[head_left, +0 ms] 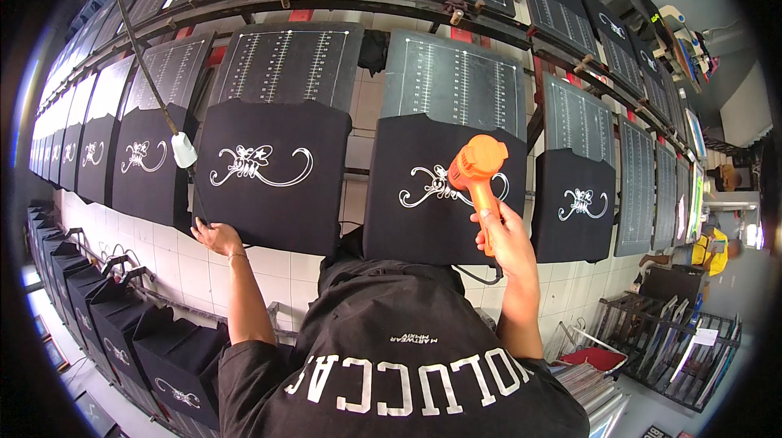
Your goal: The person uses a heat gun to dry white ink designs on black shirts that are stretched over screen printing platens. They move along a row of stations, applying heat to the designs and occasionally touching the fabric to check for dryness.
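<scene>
Long rows of tilted print boards fill the workshop, each dressed with a black shirt bearing a white curly design, above a white tiled floor. Directly ahead, the right hand point(507, 236) is closed tight around the handle of an orange heat gun point(476, 168), whose head is held just over the white print on the black shirt point(440, 194) on the board right of centre. A dark cord runs from the handle down toward the person's chest. On the left, the left hand point(215, 235) rests at the lower left corner of the neighbouring shirt point(273, 173), fingers loosely curled against the cloth edge; whether they pinch it I cannot tell. A cable with a white plug point(184, 150) hangs just above that hand. At far right, another person in yellow point(707, 247) sits beside a wire rack point(664, 340) of frames.
</scene>
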`<state>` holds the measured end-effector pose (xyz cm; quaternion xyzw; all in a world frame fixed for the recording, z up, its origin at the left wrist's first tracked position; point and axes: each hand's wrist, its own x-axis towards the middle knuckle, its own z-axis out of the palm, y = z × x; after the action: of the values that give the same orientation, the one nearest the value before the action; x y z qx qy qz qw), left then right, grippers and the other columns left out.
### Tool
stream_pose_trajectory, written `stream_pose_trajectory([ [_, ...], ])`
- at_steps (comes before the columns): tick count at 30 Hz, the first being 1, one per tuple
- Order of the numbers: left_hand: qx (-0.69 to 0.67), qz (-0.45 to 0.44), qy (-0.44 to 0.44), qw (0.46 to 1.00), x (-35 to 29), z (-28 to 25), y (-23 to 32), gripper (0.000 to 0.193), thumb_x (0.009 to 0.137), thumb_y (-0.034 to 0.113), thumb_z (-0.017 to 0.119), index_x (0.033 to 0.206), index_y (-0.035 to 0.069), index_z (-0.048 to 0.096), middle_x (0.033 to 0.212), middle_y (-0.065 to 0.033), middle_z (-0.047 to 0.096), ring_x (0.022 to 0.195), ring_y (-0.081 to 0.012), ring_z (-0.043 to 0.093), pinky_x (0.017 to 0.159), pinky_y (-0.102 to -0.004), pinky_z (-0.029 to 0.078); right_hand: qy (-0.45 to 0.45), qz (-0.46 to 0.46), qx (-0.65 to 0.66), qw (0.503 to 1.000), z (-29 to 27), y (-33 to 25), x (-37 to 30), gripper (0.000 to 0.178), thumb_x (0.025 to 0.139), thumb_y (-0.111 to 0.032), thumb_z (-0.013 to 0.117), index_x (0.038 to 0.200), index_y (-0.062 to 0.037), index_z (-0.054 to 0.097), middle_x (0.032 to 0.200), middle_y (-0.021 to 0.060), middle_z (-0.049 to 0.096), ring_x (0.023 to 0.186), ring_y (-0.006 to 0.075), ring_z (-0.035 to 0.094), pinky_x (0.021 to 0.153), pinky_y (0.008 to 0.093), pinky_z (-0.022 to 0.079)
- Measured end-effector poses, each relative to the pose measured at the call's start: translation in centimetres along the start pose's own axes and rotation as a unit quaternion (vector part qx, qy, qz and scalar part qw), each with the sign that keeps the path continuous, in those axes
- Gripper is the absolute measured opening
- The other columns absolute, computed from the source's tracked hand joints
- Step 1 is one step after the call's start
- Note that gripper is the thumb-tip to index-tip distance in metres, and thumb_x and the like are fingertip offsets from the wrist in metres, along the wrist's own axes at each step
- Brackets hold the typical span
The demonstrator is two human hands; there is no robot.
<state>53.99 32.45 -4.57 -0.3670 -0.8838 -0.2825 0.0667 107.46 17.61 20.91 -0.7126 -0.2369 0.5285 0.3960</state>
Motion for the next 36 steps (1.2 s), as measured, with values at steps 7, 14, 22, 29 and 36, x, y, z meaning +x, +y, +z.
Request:
stream_pose_trajectory([
  [7, -0.001, -0.022, -0.027, 0.999, -3.7, -1.5, 2.8, 0.047, 0.091, 0.007, 0.047, 0.138, 0.006, 0.047, 0.147, -0.0249, 0.035, 0.136, -0.0373, 0.035, 0.112, -0.0433, 0.031, -0.057, 0.003, 0.019, 0.998, 0.4, 0.4, 0.0, 0.036, 0.099, -0.019, 0.050, 0.131, -0.0024, 0.052, 0.094, 0.0051, 0.062, 0.063, 0.0088, 0.055, 0.057, 0.0244, 0.050],
  [14, -0.055, -0.026, -0.026, 0.998, -5.8, -1.4, 2.9, 0.044, 0.094, 0.010, 0.049, 0.138, 0.007, 0.047, 0.152, -0.0215, 0.027, 0.137, -0.0363, 0.034, 0.110, -0.0403, 0.036, 0.015, -0.018, -0.005, 1.000, -1.6, 0.8, -0.6, 0.037, 0.099, -0.024, 0.053, 0.128, -0.0010, 0.053, 0.094, 0.0063, 0.062, 0.062, 0.0088, 0.055, 0.057, 0.0238, 0.049],
  [22, -0.068, -0.076, -0.045, 0.994, -6.3, -2.7, 4.6, 0.046, 0.095, 0.019, 0.048, 0.140, 0.010, 0.045, 0.154, -0.0161, 0.025, 0.137, -0.0341, 0.036, 0.108, -0.0414, 0.038, -0.015, -0.008, 0.009, 1.000, -3.2, 1.4, -1.5, 0.036, 0.099, -0.022, 0.051, 0.129, -0.0025, 0.053, 0.092, 0.0055, 0.062, 0.062, 0.0088, 0.055, 0.057, 0.0241, 0.049],
  [29, -0.097, -0.072, -0.043, 0.992, -6.3, -2.8, 4.6, 0.048, 0.095, 0.024, 0.046, 0.140, 0.008, 0.046, 0.153, -0.0178, 0.027, 0.138, -0.0352, 0.033, 0.110, -0.0428, 0.034, -0.022, -0.020, 0.020, 0.999, -3.1, 1.7, -1.3, 0.037, 0.099, -0.022, 0.052, 0.130, -0.0028, 0.053, 0.093, 0.0055, 0.062, 0.063, 0.0087, 0.055, 0.057, 0.0237, 0.049],
  [36, -0.081, -0.079, -0.046, 0.993, -6.3, -2.8, 4.5, 0.048, 0.094, 0.025, 0.046, 0.139, 0.009, 0.046, 0.153, -0.0172, 0.027, 0.137, -0.0344, 0.036, 0.109, -0.0416, 0.036, -0.075, 0.009, 0.017, 0.997, -2.9, 0.8, -1.3, 0.036, 0.099, -0.020, 0.051, 0.129, -0.0013, 0.052, 0.093, 0.0052, 0.062, 0.063, 0.0086, 0.054, 0.058, 0.0235, 0.049],
])
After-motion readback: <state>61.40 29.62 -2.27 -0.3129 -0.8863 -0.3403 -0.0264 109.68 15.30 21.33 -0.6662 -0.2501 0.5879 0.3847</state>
